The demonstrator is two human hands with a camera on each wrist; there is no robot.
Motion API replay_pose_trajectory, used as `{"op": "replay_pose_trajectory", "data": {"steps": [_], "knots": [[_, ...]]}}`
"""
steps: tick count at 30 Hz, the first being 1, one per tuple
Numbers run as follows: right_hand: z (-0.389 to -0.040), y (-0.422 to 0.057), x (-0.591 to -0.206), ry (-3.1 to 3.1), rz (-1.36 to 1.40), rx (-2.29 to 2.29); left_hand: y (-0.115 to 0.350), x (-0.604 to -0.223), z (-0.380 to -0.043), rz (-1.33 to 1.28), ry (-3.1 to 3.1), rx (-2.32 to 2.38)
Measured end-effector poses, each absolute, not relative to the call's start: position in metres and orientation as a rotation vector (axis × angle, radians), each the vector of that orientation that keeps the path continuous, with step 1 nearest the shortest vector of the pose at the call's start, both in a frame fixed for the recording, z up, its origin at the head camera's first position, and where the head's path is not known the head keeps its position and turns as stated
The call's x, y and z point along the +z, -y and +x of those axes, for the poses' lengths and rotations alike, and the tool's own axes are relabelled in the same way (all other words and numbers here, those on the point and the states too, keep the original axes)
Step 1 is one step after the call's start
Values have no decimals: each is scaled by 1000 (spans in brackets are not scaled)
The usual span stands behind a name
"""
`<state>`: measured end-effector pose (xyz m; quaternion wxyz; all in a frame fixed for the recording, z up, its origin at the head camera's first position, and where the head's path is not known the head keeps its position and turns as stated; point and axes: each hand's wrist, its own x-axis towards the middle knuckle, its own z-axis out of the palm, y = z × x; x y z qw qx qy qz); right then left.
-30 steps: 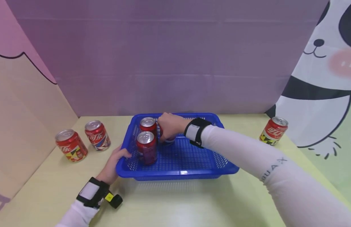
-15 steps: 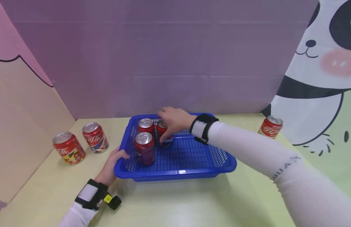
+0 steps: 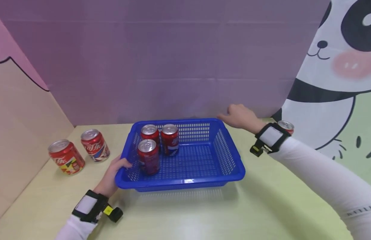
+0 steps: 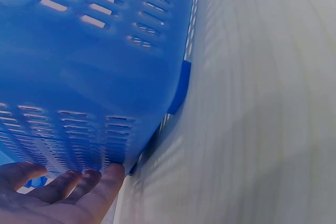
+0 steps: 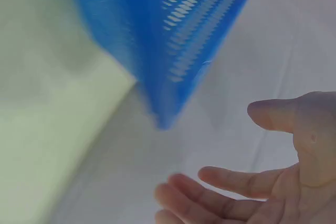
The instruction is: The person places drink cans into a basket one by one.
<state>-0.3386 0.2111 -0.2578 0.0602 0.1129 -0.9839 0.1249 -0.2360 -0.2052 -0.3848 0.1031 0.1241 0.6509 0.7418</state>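
Standing upright in the left half of the blue basket (image 3: 179, 182), the released can (image 3: 170, 141) carries itself: half a second ago my right grip (image 3: 240, 117) held it at its top; now nothing touches it. I judge the placement of this can complete and my right grip free of load.

Positions inside the basket: the released can is just right of the far-left can (image 3: 149, 133); the near-left can (image 3: 148, 158) stands in front of that one. Whether their sides touch cannot be confirmed. The right half of the basket floor is bare.

Right grip: clear of the basket, just beyond its far right corner. In the right wrist view, the thumb stands well apart from the loosely extended fingers, with nothing between them.

Left grip (image 3: 112, 173): unchanged at the left rim, near corner. The thumb laps over the rim, and the left wrist view shows the fingers against the outer wall, low down. I read this as steadying the basket.

Outside the basket, on the worktop (image 3: 185, 216): two cans at left, the outer can (image 3: 67, 158) and the inner can (image 3: 95, 145), plus one far-right can (image 3: 285, 125), now mostly hidden behind my right wrist strap (image 3: 272, 136). Count: three inside, three outside.
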Motion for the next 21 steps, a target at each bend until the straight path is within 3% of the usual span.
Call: {"op": "replay_pose_trajectory", "data": {"steps": [9,21], "knots": [[-314,-239,-299,3027,290,850,207,-385,-235,343,-1931,2199],[-288,-213,-338,2825,215,1196,206,-385,-236,339,-1939,2178]]}}
